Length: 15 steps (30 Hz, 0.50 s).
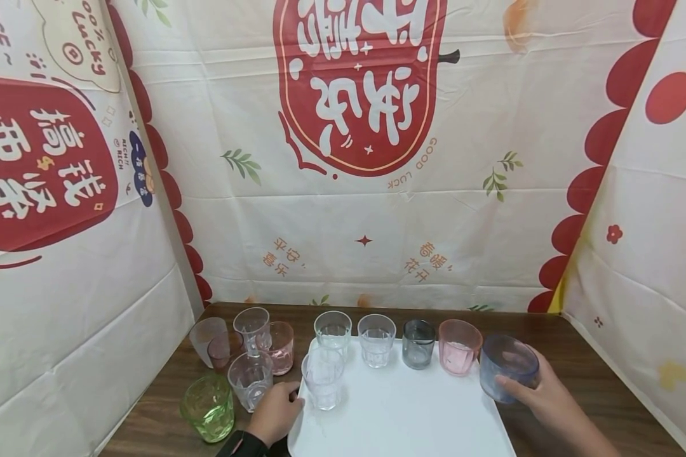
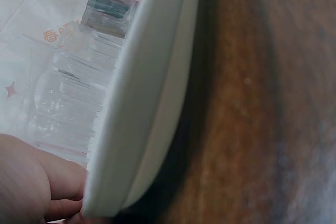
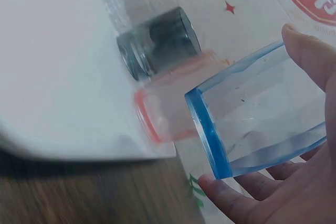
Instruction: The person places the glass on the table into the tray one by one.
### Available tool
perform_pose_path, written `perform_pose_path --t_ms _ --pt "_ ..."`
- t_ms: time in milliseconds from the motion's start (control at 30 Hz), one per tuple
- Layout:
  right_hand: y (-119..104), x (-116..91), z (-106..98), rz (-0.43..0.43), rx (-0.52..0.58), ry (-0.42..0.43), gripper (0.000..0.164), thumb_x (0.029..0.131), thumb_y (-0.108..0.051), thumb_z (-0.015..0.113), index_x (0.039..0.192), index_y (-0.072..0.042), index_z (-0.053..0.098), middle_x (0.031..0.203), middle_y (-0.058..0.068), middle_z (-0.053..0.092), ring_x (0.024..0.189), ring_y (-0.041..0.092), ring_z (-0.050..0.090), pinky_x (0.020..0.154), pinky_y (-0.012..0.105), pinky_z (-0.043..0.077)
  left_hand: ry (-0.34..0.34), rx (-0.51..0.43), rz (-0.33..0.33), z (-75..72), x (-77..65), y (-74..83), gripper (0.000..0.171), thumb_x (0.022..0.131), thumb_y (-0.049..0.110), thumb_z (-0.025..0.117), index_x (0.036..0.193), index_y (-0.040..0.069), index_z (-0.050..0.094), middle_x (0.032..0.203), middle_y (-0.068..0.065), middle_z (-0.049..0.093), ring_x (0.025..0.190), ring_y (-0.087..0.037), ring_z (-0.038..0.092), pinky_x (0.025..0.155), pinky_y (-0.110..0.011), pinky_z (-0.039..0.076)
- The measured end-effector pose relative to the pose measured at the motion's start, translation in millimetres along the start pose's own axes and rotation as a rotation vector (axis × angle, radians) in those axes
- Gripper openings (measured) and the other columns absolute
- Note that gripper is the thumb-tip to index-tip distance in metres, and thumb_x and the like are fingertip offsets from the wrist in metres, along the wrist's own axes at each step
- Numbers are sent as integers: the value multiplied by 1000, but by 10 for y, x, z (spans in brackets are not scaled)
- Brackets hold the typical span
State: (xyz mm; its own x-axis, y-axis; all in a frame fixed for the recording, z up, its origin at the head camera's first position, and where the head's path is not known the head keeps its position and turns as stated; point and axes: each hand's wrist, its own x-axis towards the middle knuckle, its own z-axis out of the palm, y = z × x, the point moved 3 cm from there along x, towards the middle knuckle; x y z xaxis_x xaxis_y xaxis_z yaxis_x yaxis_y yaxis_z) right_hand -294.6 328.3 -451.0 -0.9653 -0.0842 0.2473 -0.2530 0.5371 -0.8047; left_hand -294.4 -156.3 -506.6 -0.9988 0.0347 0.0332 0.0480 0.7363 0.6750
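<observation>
My right hand (image 1: pixel 540 384) holds a blue see-through cup (image 1: pixel 505 368) at the right edge of a white tray (image 1: pixel 411 419). In the right wrist view the thumb and fingers wrap this cup (image 3: pixel 257 119), its thick base toward the tray. At the tray's left edge, my left hand (image 1: pixel 277 409) grips the rim; the left wrist view has the fingers (image 2: pixel 63 182) at the tray's corner. Along the tray's back stand two clear cups (image 1: pixel 333 333) (image 1: pixel 376 343), a dark grey cup (image 1: pixel 418 346) and a pink cup (image 1: pixel 459 349). Another clear cup (image 1: pixel 324 381) stands near my left hand.
Left of the tray, several cups stand on the brown wooden table (image 1: pixel 143 419): a green one (image 1: pixel 208 409), a clear one (image 1: pixel 250 381), a pink one (image 1: pixel 282 349) and others close behind. Printed white cloth (image 1: pixel 331 222) walls the table at the back and both sides.
</observation>
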Motion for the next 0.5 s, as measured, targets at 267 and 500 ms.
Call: perform_pose_path --t_ms 267,500 --pt "-160 -18 215 84 46 -64 84 96 -20 70 155 4 15 146 33 42 128 27 54 94 38 51 2 -2 14 -9 -1 3 8 91 7 64 84 9 63 68 2 44 61 -16 40 57 -31 29" --pt "-328 5 427 223 126 -142 98 92 -27 75 158 -2 7 156 30 24 143 54 24 109 71 28 -1 -13 -3 -6 11 -13 3 91 8 64 89 8 65 69 2 45 62 -16 41 57 -31 30"
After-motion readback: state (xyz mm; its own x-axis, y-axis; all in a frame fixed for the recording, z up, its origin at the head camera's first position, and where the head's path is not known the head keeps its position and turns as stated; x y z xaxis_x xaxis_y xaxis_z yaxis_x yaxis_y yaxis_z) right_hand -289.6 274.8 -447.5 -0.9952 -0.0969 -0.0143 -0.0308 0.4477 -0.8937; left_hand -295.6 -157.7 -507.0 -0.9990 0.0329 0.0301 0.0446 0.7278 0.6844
